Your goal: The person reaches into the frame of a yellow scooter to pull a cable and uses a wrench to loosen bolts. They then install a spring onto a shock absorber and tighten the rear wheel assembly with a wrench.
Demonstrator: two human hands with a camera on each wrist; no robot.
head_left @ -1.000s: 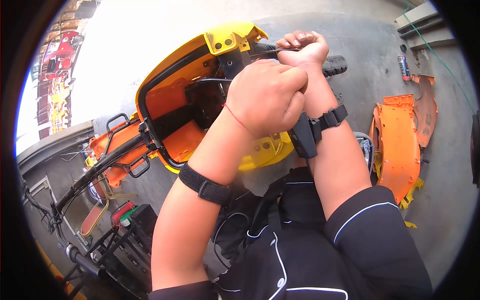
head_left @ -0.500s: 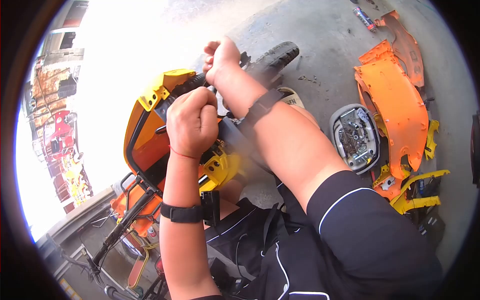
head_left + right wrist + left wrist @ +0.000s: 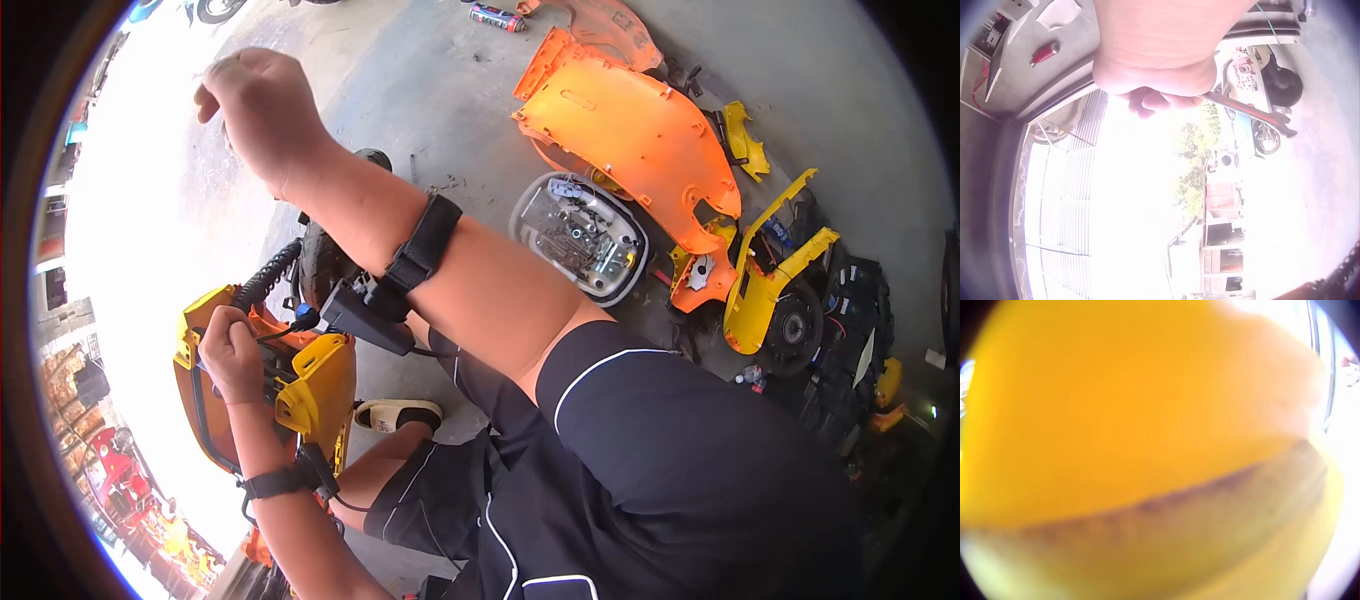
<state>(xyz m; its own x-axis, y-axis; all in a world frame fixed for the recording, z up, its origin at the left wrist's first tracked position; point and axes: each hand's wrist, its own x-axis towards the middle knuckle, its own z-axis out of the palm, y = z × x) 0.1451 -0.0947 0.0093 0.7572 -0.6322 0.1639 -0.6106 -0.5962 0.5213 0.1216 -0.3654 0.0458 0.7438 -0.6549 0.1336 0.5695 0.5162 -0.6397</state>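
Note:
In the head view my left hand point(image 3: 232, 355) is a fist at the upper edge of the yellow body shell point(image 3: 326, 388); what its fingers hold is hidden. A blurred yellow surface point(image 3: 1116, 419) fills most of the left wrist view. My right hand point(image 3: 262, 110) is raised, fingers curled, above and apart from the shell. The right wrist view shows that hand point(image 3: 1157, 56) gripping a metal wrench point(image 3: 1254, 114) that sticks out to the side. A black coil spring point(image 3: 268, 275) and a tyre point(image 3: 320, 262) are beside the shell.
On the floor lie a tray of small metal parts point(image 3: 582, 238), a large orange panel point(image 3: 630, 135), yellow trim pieces point(image 3: 765, 290), a spray can point(image 3: 497, 17) and a black wheel point(image 3: 793, 328). A shoe point(image 3: 398, 415) is near the shell.
The head view has turned toward the floor parts, shifting the shell to the lower left. My right hand has lifted away from the shell; my left fist remains near its upper edge.

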